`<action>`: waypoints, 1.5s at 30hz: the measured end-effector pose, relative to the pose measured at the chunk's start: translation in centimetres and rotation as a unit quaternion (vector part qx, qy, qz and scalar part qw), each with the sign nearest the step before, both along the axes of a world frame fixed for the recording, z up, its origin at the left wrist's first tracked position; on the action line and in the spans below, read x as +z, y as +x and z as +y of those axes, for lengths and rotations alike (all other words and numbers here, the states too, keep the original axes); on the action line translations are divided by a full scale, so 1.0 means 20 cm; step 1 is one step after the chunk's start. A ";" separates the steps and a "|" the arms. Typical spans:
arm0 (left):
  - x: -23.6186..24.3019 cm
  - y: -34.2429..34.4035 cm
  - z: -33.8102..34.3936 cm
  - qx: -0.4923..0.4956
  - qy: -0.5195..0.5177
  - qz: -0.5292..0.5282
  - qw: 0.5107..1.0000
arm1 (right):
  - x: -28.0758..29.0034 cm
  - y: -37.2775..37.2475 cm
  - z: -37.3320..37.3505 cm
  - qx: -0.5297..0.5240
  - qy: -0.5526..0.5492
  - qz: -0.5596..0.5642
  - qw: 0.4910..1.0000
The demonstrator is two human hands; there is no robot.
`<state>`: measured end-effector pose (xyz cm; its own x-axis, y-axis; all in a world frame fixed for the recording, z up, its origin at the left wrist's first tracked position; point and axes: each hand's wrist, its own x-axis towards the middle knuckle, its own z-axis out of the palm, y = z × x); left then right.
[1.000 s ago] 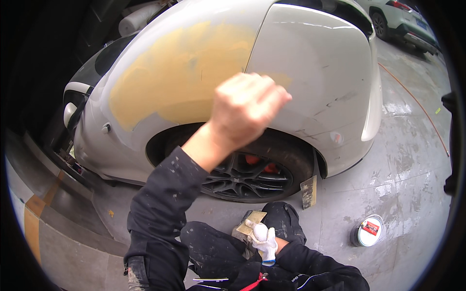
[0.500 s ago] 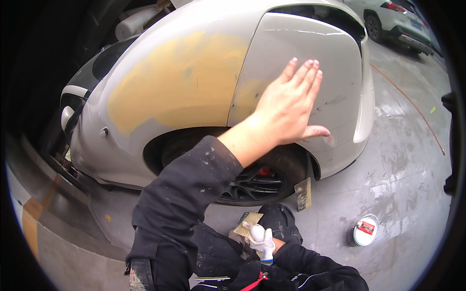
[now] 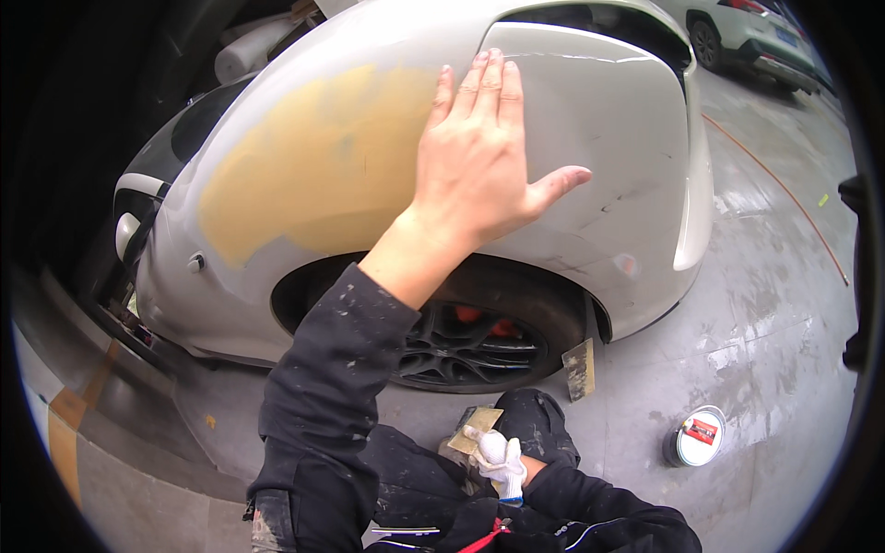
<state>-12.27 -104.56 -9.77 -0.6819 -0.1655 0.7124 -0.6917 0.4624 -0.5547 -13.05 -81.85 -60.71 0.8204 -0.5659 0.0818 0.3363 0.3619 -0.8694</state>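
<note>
My bare left hand point(image 3: 475, 152) lies open, with its palm toward the white car's rear side panel point(image 3: 604, 152), fingers up and thumb out to the right. It covers part of the seam and the right end of a yellow filler patch point(image 3: 318, 170) with grey edges. Whether the whole palm touches the panel is hidden. Low down, by my knee, my right hand point(image 3: 499, 453) wears a white knitted glove. Its fingers close on a flat, yellowish, putty-stained scraper point(image 3: 483, 424); the grip is partly hidden.
Below the patch is the black-spoked wheel point(image 3: 470, 346). A similar stained flat plate point(image 3: 579, 369) leans beside the tyre. A round can with a white lid point(image 3: 696, 438) stands on the grey floor to the right. An orange hose point(image 3: 784, 198) lies farther off, near another white car point(image 3: 761, 41).
My left hand has moved left and upward across the panel, from right of the seam to over it, and has turned more upright. My right hand stays almost in place.
</note>
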 end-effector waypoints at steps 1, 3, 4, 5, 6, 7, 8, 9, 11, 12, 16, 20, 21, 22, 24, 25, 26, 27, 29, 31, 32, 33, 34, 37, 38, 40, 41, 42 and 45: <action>0.02 0.01 -0.01 0.004 -0.007 0.009 1.000 | 0.01 0.00 -0.01 0.004 -0.003 0.005 1.000; 0.05 0.03 -0.04 0.072 -0.036 0.014 0.997 | 0.01 -0.01 -0.02 0.009 -0.006 0.012 1.000; 0.07 0.05 -0.05 0.074 -0.055 0.042 0.995 | 0.01 -0.01 -0.03 0.009 -0.006 0.014 1.000; 0.07 0.05 -0.05 0.084 -0.061 0.052 0.993 | 0.00 -0.01 -0.03 0.009 -0.007 0.015 1.000; 0.10 0.06 -0.06 0.112 -0.069 0.070 0.989 | -0.01 -0.01 -0.03 0.007 -0.008 0.014 1.000; 0.07 0.03 -0.05 0.065 -0.047 0.047 0.996 | -0.02 -0.01 -0.03 0.007 -0.008 0.013 1.000; 0.05 0.00 -0.05 0.039 -0.026 0.036 0.998 | -0.05 0.00 -0.03 0.007 -0.009 0.015 1.000; 0.03 -0.03 -0.05 0.017 0.002 0.014 1.000 | -0.07 0.00 -0.02 0.007 -0.008 0.015 1.000; 0.02 -0.07 -0.05 -0.013 -0.011 0.000 1.000 | -0.13 0.01 -0.01 0.003 -0.007 0.017 1.000; 0.02 -0.09 -0.07 0.001 0.014 -0.023 1.000 | -0.17 0.02 -0.01 -0.002 -0.007 0.018 1.000; 0.28 0.07 -0.22 0.205 -0.031 0.100 0.973 | -0.23 0.05 0.00 -0.022 -0.140 0.065 0.988; 0.14 -0.03 -0.25 0.085 -0.080 0.066 0.991 | -0.17 0.01 -0.02 0.006 -0.073 0.041 0.996; 0.05 -0.11 -0.20 0.031 -0.101 0.034 0.994 | -0.14 0.01 -0.02 0.011 -0.068 0.043 0.997; -0.06 -0.20 -0.14 -0.041 -0.064 0.036 0.996 | -0.11 0.00 -0.02 0.014 -0.066 0.042 0.997; -0.26 -0.33 0.01 -0.148 0.053 -0.008 0.988 | -0.06 -0.01 -0.03 0.017 -0.065 0.046 0.997; -0.36 -0.34 0.13 -0.211 0.128 -0.036 0.968 | -0.05 -0.01 -0.02 0.018 -0.062 0.046 0.997; -0.42 -0.34 0.24 -0.227 0.201 -0.084 0.949 | -0.04 -0.01 -0.02 0.019 -0.064 0.047 0.997; -0.46 -0.32 0.32 -0.236 0.254 -0.138 0.928 | -0.03 -0.01 -0.02 0.020 -0.063 0.045 0.997; -0.49 -0.24 0.36 -0.234 0.245 -0.149 0.929 | -0.03 -0.01 0.00 0.020 -0.062 0.045 0.997; -0.46 -0.13 0.32 -0.192 0.213 -0.149 0.946 | -0.04 -0.01 0.01 0.021 -0.057 0.046 0.997; -0.44 -0.07 0.29 -0.156 0.193 -0.123 0.961 | -0.04 -0.01 0.02 0.020 -0.054 0.046 0.997; -0.40 -0.01 0.24 -0.126 0.176 -0.104 0.971 | -0.04 0.00 0.03 0.019 -0.052 0.047 0.997; -0.36 0.03 0.20 -0.101 0.147 -0.072 0.981 | -0.04 0.00 0.03 0.019 -0.051 0.047 0.997; -0.18 0.12 0.06 0.017 0.054 -0.004 0.998 | -0.03 0.01 0.03 0.022 -0.049 0.048 0.997; -0.12 0.14 0.03 0.034 0.013 0.021 0.999 | -0.03 0.01 0.03 0.023 -0.048 0.048 0.997; -0.09 0.15 0.01 0.072 0.001 0.037 0.997 | -0.02 0.01 0.02 0.027 -0.046 0.049 0.997; -0.09 0.15 0.00 0.114 0.003 0.040 0.993 | -0.01 0.01 0.02 0.028 -0.046 0.051 0.997; -0.11 0.15 0.01 0.071 0.011 0.001 0.997 | -0.01 0.01 0.02 0.030 -0.046 0.052 0.997; -0.22 0.13 0.06 0.026 0.064 -0.088 0.994 | 0.00 0.00 0.01 0.034 -0.045 0.054 0.997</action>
